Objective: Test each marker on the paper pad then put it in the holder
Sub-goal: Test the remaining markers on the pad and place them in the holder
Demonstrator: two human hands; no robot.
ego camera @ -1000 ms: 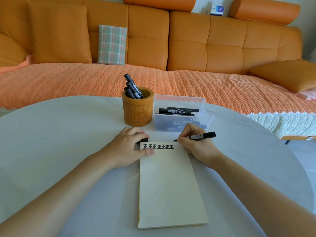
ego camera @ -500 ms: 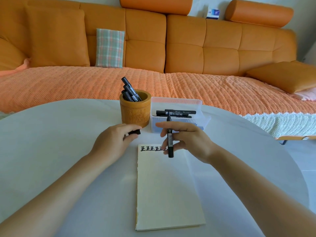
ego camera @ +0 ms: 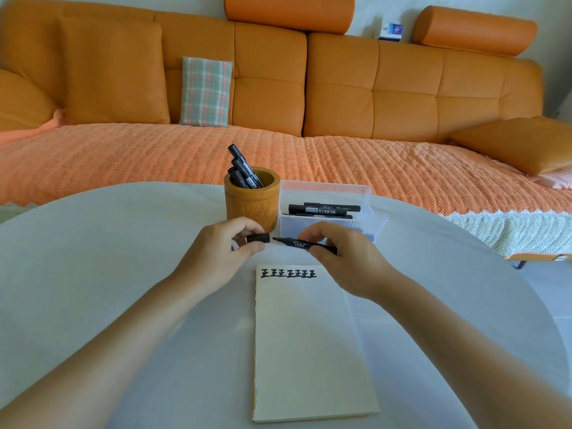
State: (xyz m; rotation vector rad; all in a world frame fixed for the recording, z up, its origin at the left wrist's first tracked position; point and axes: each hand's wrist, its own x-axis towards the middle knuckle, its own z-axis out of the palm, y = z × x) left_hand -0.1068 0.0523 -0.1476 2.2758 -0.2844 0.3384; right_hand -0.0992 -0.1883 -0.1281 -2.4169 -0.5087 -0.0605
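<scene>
Pinching the marker [ego camera: 305,244] at mid-barrel between thumb and curled fingers, the right hand [ego camera: 349,261] holds it level above the table [ego camera: 108,258], just past the far edge of the paper pad [ego camera: 309,351], with its bare tip pointing left. The left hand [ego camera: 219,252] pinches the small black cap [ego camera: 258,238] between thumb and forefinger, its mouth just apart from the tip.

The marker looks light, stiff and smooth. Mid-barrel seems the best hold, clear of the wet tip, which could smear skin or table. The cap is small and could slip, so a pinch on its sides suits it.

The wooden holder [ego camera: 247,209] stands just beyond the hands, with a clear box [ego camera: 328,191] of markers to its right.

Half a second ago the marker stood upright over the pad's marks. Now it lies level, and the cap has come up to meet it.
</scene>
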